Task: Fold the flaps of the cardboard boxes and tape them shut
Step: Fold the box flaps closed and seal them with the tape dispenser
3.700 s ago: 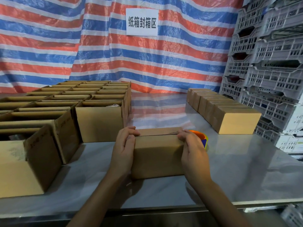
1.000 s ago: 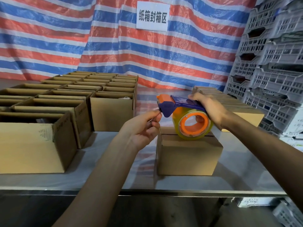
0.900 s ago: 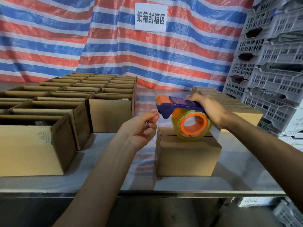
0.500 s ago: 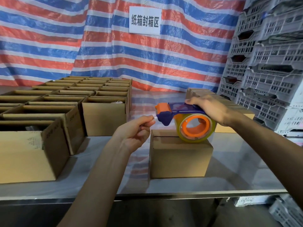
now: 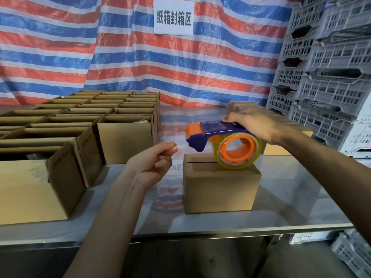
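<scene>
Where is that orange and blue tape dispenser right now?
Right of centre in the head view, the tape dispenser is gripped by the right hand, its roll at the top of the closed cardboard box.

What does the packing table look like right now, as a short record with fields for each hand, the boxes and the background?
Left hand: pinches what looks like the clear tape end beside the dispenser's nose
Right hand: grips the tape dispenser over the front box
Front box: flaps folded shut, seam shows no tape
Left of table: rows of open boxes
Right of table: row of closed boxes
Background: striped tarp, paper sign, stacked grey crates
</scene>
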